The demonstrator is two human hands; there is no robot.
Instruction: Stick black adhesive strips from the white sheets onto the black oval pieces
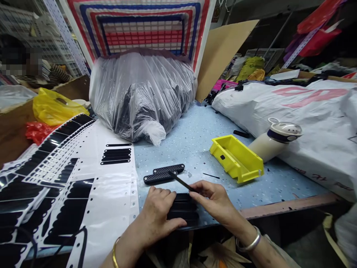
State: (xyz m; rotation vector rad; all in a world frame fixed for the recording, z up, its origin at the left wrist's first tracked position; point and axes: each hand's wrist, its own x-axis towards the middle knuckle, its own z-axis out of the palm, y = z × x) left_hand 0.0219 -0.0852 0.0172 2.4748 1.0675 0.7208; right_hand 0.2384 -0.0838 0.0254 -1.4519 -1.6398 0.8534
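Observation:
My right hand (213, 199) pinches a thin dark strip (180, 181) between thumb and fingers. The strip slants up and left, its tip over two textured black handle-like bars (169, 169) with round holes at the ends. My left hand (156, 212) grips the left ends of several smooth black oblong bars (184, 208) lying side by side at the table's front edge, its thumb along the near side. Part of these bars is hidden under the left hand. To the left, several black strips with end holes (115, 156) lie on white backing sheets (111, 201).
A yellow bin (237, 158) stands right of my hands, a cream bottle (275, 139) leaning behind it. A large plastic bag (145, 93) fills the table's back. White sacks (292, 108) line the right side. Sheets of black stickers (69, 208) cover the left. A person (30, 67) is at far left.

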